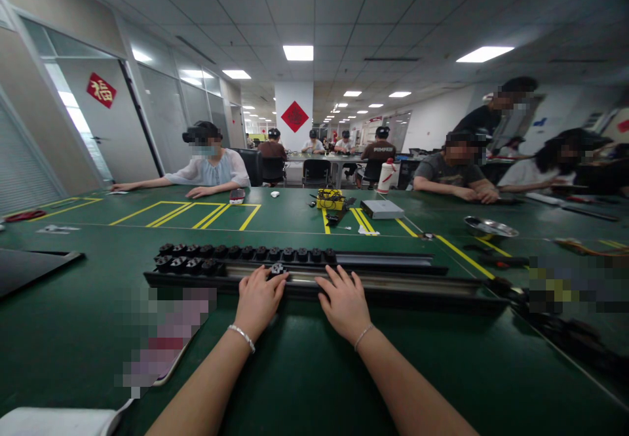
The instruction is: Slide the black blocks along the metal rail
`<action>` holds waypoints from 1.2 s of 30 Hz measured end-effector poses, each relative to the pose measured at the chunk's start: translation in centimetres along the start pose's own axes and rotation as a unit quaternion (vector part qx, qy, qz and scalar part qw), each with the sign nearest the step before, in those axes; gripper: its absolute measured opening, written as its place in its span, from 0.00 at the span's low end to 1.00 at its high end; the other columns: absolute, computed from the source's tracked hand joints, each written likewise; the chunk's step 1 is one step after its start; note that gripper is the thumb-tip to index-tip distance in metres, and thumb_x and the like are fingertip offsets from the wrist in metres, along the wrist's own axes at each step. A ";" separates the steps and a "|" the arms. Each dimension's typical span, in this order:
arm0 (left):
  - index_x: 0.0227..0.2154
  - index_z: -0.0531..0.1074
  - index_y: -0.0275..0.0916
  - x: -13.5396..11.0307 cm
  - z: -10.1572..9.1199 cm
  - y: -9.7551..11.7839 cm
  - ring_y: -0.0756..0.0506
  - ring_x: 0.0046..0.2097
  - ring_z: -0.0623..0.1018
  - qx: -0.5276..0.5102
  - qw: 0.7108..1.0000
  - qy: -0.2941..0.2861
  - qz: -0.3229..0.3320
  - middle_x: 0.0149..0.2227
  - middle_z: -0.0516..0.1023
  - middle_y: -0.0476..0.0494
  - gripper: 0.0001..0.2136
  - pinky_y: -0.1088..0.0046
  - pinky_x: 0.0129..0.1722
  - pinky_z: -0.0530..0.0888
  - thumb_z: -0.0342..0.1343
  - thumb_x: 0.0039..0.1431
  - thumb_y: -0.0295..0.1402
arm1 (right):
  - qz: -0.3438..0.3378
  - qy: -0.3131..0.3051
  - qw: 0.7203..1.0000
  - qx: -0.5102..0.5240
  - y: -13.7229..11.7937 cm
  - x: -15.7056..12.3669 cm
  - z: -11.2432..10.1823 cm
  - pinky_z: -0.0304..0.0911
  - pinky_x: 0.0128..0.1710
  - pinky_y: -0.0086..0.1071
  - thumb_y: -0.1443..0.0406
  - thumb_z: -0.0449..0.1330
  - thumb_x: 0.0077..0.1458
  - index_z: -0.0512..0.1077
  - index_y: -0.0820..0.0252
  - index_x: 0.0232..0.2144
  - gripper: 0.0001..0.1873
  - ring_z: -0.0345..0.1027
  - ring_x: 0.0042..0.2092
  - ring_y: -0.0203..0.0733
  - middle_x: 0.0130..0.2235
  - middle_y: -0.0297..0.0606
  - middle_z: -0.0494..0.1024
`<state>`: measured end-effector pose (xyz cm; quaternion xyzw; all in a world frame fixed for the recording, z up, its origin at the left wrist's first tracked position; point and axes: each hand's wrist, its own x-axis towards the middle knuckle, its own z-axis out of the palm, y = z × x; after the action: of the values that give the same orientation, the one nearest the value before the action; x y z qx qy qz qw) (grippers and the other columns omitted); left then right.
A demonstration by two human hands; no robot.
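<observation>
A long black channel rail (407,285) lies crosswise on the green table in front of me. At its left end sit several small black knob-like parts (194,265). My left hand (259,299) has its thumb and fingers closed around another such part with a grey top (278,269), in the channel. My right hand (344,298) rests on the rail's near edge, fingers spread, with nothing visible in it. Just behind lies a second rail (388,260), its left portion lined with a row of the same black parts.
A phone (171,341) with a cable lies left of my arms. Farther back are a yellow object with wires (330,198), a grey box (382,210), a metal bowl (491,227) and a white bottle (386,176). Several people sit around the tables; dark items lie at right.
</observation>
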<state>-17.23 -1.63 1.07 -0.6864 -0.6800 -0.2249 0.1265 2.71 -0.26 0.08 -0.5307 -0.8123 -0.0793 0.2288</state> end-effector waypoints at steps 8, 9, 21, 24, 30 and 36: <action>0.45 0.71 0.53 -0.1 0.0 0.2 0.40 0.55 0.66 0.002 1.000 -0.001 0.019 0.48 0.73 0.40 0.15 0.59 0.48 0.61 0.43 0.59 0.39 | 0.000 -0.004 1.000 -0.002 0.0 0.0 -0.1 0.39 0.57 0.49 0.60 0.49 0.56 0.66 0.44 0.49 0.18 0.47 0.60 0.48 0.59 0.34 0.61; 0.45 0.71 0.52 -0.1 0.0 0.3 0.40 0.55 0.66 0.003 1.000 -0.002 0.019 0.48 0.73 0.40 0.15 0.59 0.48 0.61 0.43 0.59 0.39 | -0.001 -0.003 1.000 -0.001 0.0 0.0 -0.1 0.39 0.57 0.49 0.60 0.49 0.56 0.66 0.44 0.49 0.18 0.47 0.60 0.48 0.59 0.34 0.61; 0.44 0.72 0.52 -0.1 -0.1 0.3 0.41 0.53 0.67 -0.003 1.000 -0.002 0.016 0.47 0.73 0.40 0.15 0.60 0.48 0.62 0.43 0.59 0.39 | -0.002 -0.004 1.000 0.001 0.0 0.0 -0.1 0.39 0.57 0.49 0.61 0.50 0.55 0.66 0.44 0.49 0.18 0.47 0.60 0.48 0.58 0.35 0.61; 0.44 0.71 0.52 -0.1 -0.1 0.3 0.41 0.54 0.67 -0.003 1.000 -0.003 0.016 0.47 0.73 0.40 0.15 0.60 0.48 0.61 0.43 0.59 0.39 | -0.002 -0.002 1.000 -0.001 0.0 0.0 -0.1 0.39 0.57 0.49 0.61 0.50 0.55 0.66 0.44 0.49 0.18 0.47 0.60 0.48 0.58 0.34 0.61; 0.44 0.71 0.53 -0.1 -0.1 0.2 0.41 0.54 0.67 -0.008 1.000 -0.011 0.009 0.48 0.73 0.40 0.15 0.59 0.48 0.61 0.43 0.59 0.39 | -0.002 0.001 1.000 -0.004 0.1 -0.1 0.0 0.39 0.57 0.48 0.60 0.50 0.55 0.65 0.43 0.49 0.19 0.47 0.60 0.47 0.59 0.33 0.61; 0.44 0.71 0.53 0.0 -0.2 0.3 0.41 0.54 0.66 -0.016 1.000 -0.014 0.004 0.48 0.72 0.41 0.15 0.59 0.48 0.61 0.43 0.59 0.39 | -0.003 0.002 1.000 0.000 0.1 -0.1 0.1 0.38 0.57 0.49 0.60 0.50 0.55 0.65 0.43 0.49 0.19 0.47 0.60 0.48 0.59 0.33 0.61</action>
<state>-16.99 -1.76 1.27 -0.6942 -0.6752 -0.2253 0.1072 2.81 -0.25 -0.03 -0.5284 -0.8132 -0.0811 0.2300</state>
